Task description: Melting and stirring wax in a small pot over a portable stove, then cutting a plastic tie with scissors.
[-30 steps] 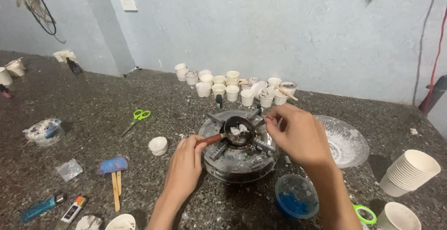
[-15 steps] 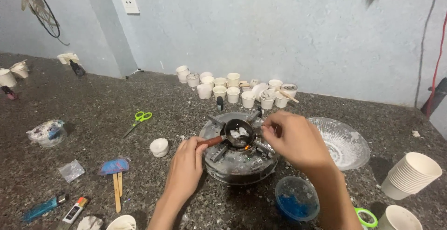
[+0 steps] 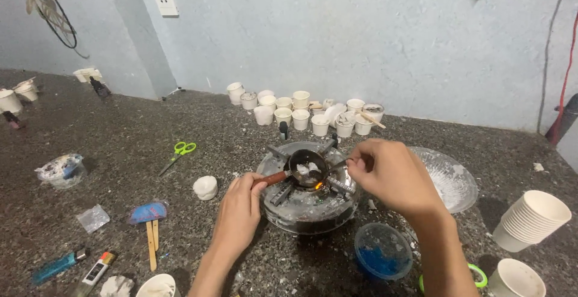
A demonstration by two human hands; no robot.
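Wax chunks (image 3: 308,168) sit unmelted in the small ladle (image 3: 307,169) you steady over the burner (image 3: 307,196), left hand (image 3: 241,210) gripping its reddish handle (image 3: 272,179), right hand (image 3: 391,175) pinching a thin stick (image 3: 338,163) at its rim, flame lit beneath.

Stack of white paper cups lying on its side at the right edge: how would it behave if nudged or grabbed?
The stack of white paper cups lies on its side on the stone counter, so a nudge would probably roll it in an arc. It looks light and thin-walled, so likely easy to crush. Nested cups may slide apart when lifted by one end.
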